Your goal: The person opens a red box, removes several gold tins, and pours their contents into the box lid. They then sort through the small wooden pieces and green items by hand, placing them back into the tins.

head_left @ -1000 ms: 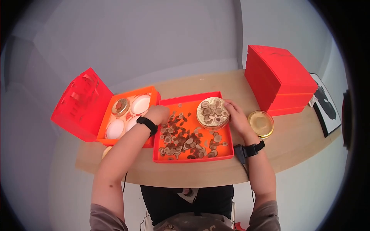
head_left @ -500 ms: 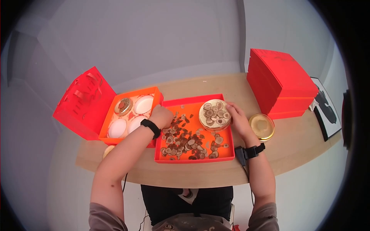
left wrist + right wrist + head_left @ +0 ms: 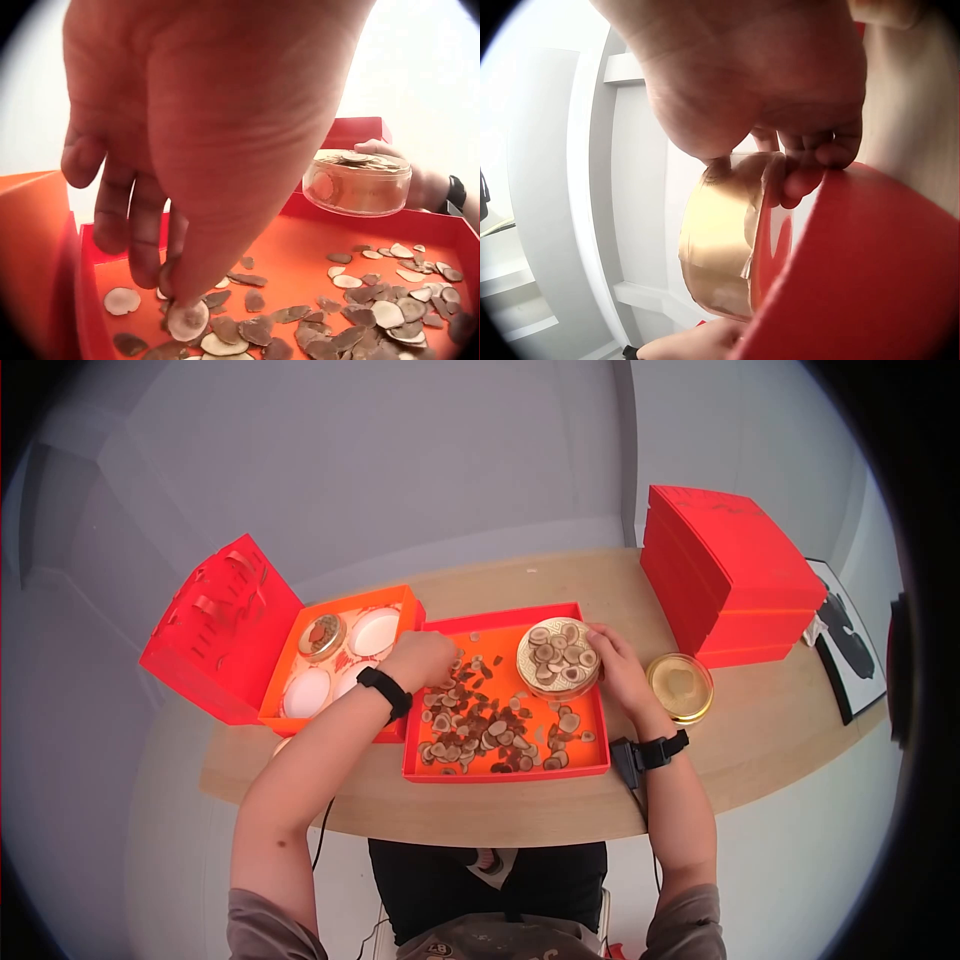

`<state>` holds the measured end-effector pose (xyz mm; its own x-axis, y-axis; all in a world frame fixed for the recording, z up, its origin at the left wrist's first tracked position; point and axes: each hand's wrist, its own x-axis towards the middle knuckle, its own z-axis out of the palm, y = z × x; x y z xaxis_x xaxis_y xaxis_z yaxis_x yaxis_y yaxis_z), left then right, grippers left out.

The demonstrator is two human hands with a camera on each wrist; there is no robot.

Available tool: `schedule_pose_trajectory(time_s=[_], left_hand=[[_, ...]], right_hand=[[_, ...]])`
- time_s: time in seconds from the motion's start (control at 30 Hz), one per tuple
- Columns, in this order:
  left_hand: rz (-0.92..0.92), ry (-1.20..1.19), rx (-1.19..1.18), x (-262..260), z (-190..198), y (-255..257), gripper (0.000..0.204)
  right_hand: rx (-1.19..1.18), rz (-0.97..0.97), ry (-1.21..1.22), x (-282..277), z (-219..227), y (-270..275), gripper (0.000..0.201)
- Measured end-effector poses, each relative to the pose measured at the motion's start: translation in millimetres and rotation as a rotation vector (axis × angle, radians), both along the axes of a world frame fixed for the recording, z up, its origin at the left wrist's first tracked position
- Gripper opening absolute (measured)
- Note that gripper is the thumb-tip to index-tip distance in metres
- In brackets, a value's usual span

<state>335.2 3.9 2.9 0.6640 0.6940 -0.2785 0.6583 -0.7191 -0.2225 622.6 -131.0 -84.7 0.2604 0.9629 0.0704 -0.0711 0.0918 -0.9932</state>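
My left hand (image 3: pixel 425 658) reaches down at the left side of a red tray (image 3: pixel 595 710) strewn with dried round slices (image 3: pixel 490 735). In the left wrist view its thumb and fingertip pinch at a pale-centred slice (image 3: pixel 187 322) among the others; the fingertips are partly hidden behind the thumb. With my right hand (image 3: pixel 622 670) I grip a round clear tub (image 3: pixel 356 199) at its side, over the tray's back right corner. Slices cover the tub's gold patterned top. The right wrist view shows the fingers and thumb round its gold side (image 3: pixel 720 232), next to the red tray wall.
An open orange-lined gift box (image 3: pixel 410 605) stands left of the tray, with round white hollows and one jar (image 3: pixel 322 636). A round gold-rimmed container (image 3: pixel 680 688) lies right of my right hand. Red boxes (image 3: pixel 735 570) are stacked at the back right, beside a framed picture (image 3: pixel 850 645).
My left hand has moved slightly right from the gift box's edge, over the tray's left side. The right hand keeps holding the tub in nearly the same place.
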Motion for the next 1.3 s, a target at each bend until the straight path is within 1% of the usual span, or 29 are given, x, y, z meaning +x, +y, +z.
schedule_pose_trajectory(time_s=[0.03,0.1,0.13,0.2,0.23,0.3,0.33,0.4,0.43,0.5,0.53,0.6,0.63,0.7,0.73,0.8,0.83,0.87,0.9,0.93,1.0,1.1,1.23,1.3], left_hand=[[-0.001,-0.001,0.001,1.6,0.2,0.1,0.022],[0.023,0.003,-0.117,4.7,-1.7,1.8,0.021],[0.023,0.002,-0.119,5.4,-3.1,2.5,0.021],[-0.006,-0.052,-0.225,7.4,-2.2,2.4,0.020],[-0.006,-0.053,-0.225,9.4,-1.3,3.1,0.020],[0.022,-0.116,-0.351,16.4,6.9,-1.3,0.023],[0.023,-0.119,-0.352,17.0,7.7,-1.4,0.023],[-0.024,-0.332,-0.715,16.9,7.3,0.2,0.025],[-0.021,-0.333,-0.716,16.6,7.6,2.0,0.025],[0.034,-0.240,-0.621,12.6,2.9,6.0,0.026],[0.038,-0.242,-0.622,10.5,-0.6,6.5,0.026],[0.083,0.090,-0.151,6.8,-7.8,4.9,0.024],[0.084,0.089,-0.153,4.9,-11.6,3.9,0.024],[0.153,0.248,-0.108,2.2,-17.1,2.4,0.031],[0.153,0.248,-0.109,3.1,-20.0,2.3,0.031],[0.212,0.295,-0.107,8.9,-21.5,-1.4,0.032],[0.213,0.295,-0.109,10.0,-21.6,-2.7,0.032],[0.174,0.307,-0.074,10.8,-21.2,-4.6,0.033],[0.136,0.320,-0.039,11.5,-20.7,-6.4,0.034],[0.137,0.319,-0.041,12.5,-19.7,-8.0,0.034],[0.147,0.310,-0.033,13.8,-18.2,-9.9,0.024],[0.126,0.285,0.005,12.0,-23.9,-8.0,0.017],[0.150,0.300,-0.030,14.6,-23.5,-7.7,0.015],[0.125,0.283,-0.039,14.4,-19.0,-12.9,0.014]], right_hand=[[0.005,-0.002,0.020,-0.8,-0.5,0.0,0.041],[0.010,-0.006,0.038,-1.4,1.0,-0.5,0.040],[0.002,-0.006,0.035,-1.9,2.8,-1.8,0.040],[-0.006,-0.006,0.030,-2.1,4.2,-3.1,0.040],[-0.012,-0.001,0.043,-2.2,4.5,-3.1,0.040],[-0.021,0.007,0.054,-2.1,3.2,-2.8,0.041],[-0.014,0.011,0.059,-1.1,1.1,-1.2,0.041],[-0.006,0.018,0.062,1.0,-3.0,1.8,0.041],[-0.002,0.019,0.088,1.9,-5.5,2.9,0.042],[-0.005,0.027,0.115,1.6,-9.0,2.8,0.042],[0.006,0.029,0.135,1.8,-9.2,3.6,0.042],[0.015,0.032,0.154,1.1,-9.0,4.5,0.042],[0.019,0.036,0.149,1.2,-8.6,3.8,0.042],[0.022,0.038,0.142,0.9,-4.3,1.1,0.042],[0.010,0.034,0.134,-0.2,-1.0,-0.7,0.041],[-0.004,0.032,0.125,-1.1,0.2,-1.2,0.041],[0.006,0.037,0.149,-1.0,-0.9,-0.6,0.040],[0.014,0.043,0.172,-0.9,-2.1,-0.2,0.040],[0.012,0.044,0.171,-0.4,-3.2,0.3,0.040],[0.016,0.046,0.160,0.4,-4.1,0.8,0.040],[0.019,0.047,0.150,0.8,-4.6,1.4,0.040],[0.016,0.042,0.134,0.6,-3.3,0.1,0.040],[0.012,0.043,0.172,-1.4,-1.2,-0.8,0.040],[0.011,0.045,0.172,-1.4,-0.3,-0.7,0.040]])
